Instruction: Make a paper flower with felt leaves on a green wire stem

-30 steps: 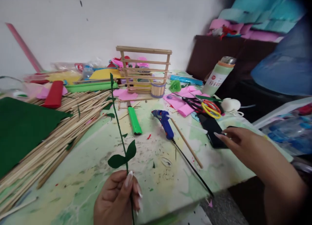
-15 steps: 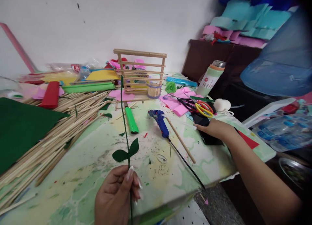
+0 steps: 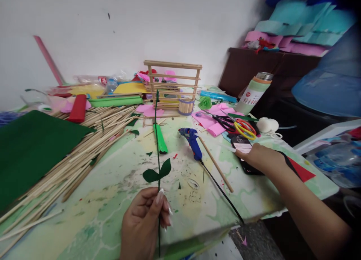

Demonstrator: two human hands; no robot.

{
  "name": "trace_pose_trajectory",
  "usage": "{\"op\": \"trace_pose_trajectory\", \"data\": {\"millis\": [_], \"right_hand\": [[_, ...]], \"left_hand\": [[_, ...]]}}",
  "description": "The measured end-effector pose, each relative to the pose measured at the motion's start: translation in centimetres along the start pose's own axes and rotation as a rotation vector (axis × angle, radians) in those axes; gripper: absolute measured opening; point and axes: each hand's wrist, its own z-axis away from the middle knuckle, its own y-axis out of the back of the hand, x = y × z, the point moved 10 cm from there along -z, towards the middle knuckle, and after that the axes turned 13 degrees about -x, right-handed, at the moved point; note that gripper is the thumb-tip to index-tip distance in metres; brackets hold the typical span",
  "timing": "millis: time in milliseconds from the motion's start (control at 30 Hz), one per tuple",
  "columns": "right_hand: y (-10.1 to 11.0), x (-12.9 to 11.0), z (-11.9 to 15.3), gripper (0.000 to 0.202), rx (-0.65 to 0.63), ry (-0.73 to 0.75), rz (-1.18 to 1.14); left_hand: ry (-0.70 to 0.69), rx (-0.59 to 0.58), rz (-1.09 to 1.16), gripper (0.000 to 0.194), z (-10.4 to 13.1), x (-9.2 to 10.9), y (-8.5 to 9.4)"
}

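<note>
My left hand (image 3: 146, 218) is closed around a thin artificial flower stem (image 3: 156, 139) wrapped in dark green, held upright over the near side of the table. Two green leaves (image 3: 157, 173) stand out from the stem just above my fingers. On the right, my right hand (image 3: 258, 157) lies over a black smartphone (image 3: 241, 144), its fingers stretched out and touching it; part of the phone is hidden. The phone's screen is lit and reads 2:01. A blue glue gun (image 3: 193, 143) lies between my hands, its cord running to the table's front edge.
Wooden sticks (image 3: 93, 147) and dark green felt (image 3: 42, 154) cover the left side. A stick-built frame (image 3: 173, 66) stands at the back. Scissors (image 3: 244, 129), pink paper (image 3: 216, 128) and a bottle (image 3: 254, 92) are at right. A green-handled cutter (image 3: 160, 141) lies behind the stem.
The phone's screen, dark before, is now lit under my right hand. The whole view has shifted, so things appear farther right; my left hand keeps its hold on the stem.
</note>
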Motion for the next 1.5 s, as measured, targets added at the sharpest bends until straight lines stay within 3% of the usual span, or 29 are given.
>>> {"op": "trace_pose_trajectory", "data": {"millis": [167,333,467,567,667,833,933,1067,1167,1300,1500], "right_hand": [[-0.3,0.8,-0.6,0.066,-0.089,0.030,0.012],[-0.2,1.7,-0.6,0.044,-0.195,0.224,-0.051],[-0.3,2.4,-1.1,0.046,-0.198,0.297,-0.123],[0.2,2.9,-2.2,0.031,-0.141,0.295,-0.187],[1.4,4.0,-2.5,0.027,-0.006,0.252,-0.297],[2.3,5.2,0.9,0.024,0.200,0.325,-0.589],[1.5,4.9,3.3,0.021,0.168,0.487,-0.796],[-0.3,4.5,3.5,0.032,0.008,0.644,-1.069],[-0.1,5.1,2.3,0.042,0.094,0.669,-1.124],[0.8,5.7,1.6,0.035,0.238,0.715,-1.217],[1.1,5.7,3.0,0.028,0.306,0.771,-1.275]], "left_hand": [[0.030,0.028,-0.016,0.027,0.4,0.3,-0.5],[0.059,0.050,-0.014,0.028,0.9,0.7,-1.4],[0.070,0.009,-0.032,0.027,0.6,0.2,-1.0],[0.063,-0.057,-0.047,0.028,0.3,-0.1,-0.7],[0.059,-0.062,-0.035,0.030,0.2,-0.2,-0.5],[0.077,-0.010,-0.025,0.031,0.5,0.0,-0.9],[0.081,0.012,-0.033,0.030,0.7,0.2,-1.3],[0.085,0.008,-0.043,0.030,0.7,0.1,-1.3],[0.088,-0.018,-0.037,0.034,0.6,-0.2,-1.2],[0.064,-0.024,-0.038,0.031,0.5,-0.3,-0.8],[0.061,-0.089,-0.070,0.027,0.1,-0.6,-0.6]]}}
